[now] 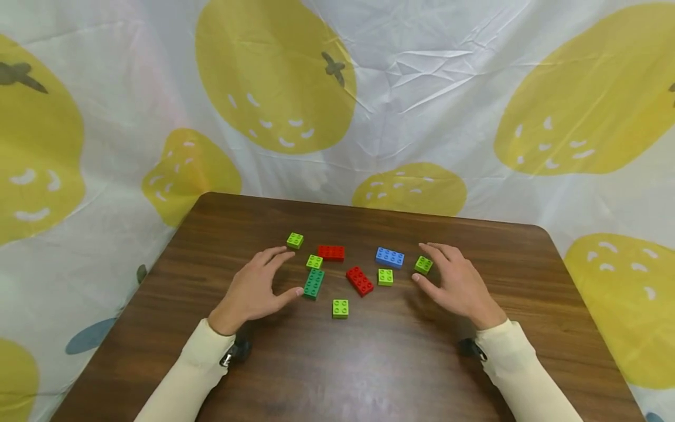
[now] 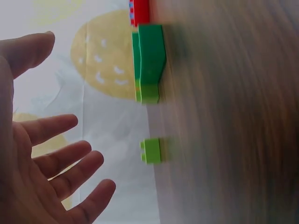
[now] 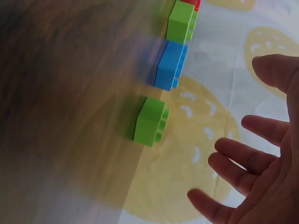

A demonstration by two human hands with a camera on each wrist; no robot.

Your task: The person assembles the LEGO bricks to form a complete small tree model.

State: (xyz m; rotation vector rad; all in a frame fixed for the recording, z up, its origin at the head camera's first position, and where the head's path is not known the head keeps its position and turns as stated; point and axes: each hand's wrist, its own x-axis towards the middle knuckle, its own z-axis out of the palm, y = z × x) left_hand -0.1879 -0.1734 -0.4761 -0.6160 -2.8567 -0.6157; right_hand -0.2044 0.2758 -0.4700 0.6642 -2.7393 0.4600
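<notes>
My left hand (image 1: 257, 286) hovers left of the loose toy bricks, fingers spread and holding nothing. Its thumb tip appears beside the dark green brick (image 1: 313, 283), while the left wrist view shows the hand apart from that brick (image 2: 152, 56). A lime brick (image 1: 295, 240) lies beyond its fingertips, and another lime brick (image 1: 314, 262) sits by the dark green one. On the other side my right hand (image 1: 457, 282) is raised with spread fingers, nothing in it. Closest to it is a lime brick (image 3: 150, 122), with a blue brick (image 1: 389, 257) farther left.
Between the hands lie two red bricks, one at the back (image 1: 331, 253) and one slanted (image 1: 360, 281). A lime brick (image 1: 385, 277) is below the blue one, another (image 1: 340, 309) nearer the front. Behind the brown table (image 1: 358, 375) hangs a fruit-patterned cloth (image 1: 401, 117).
</notes>
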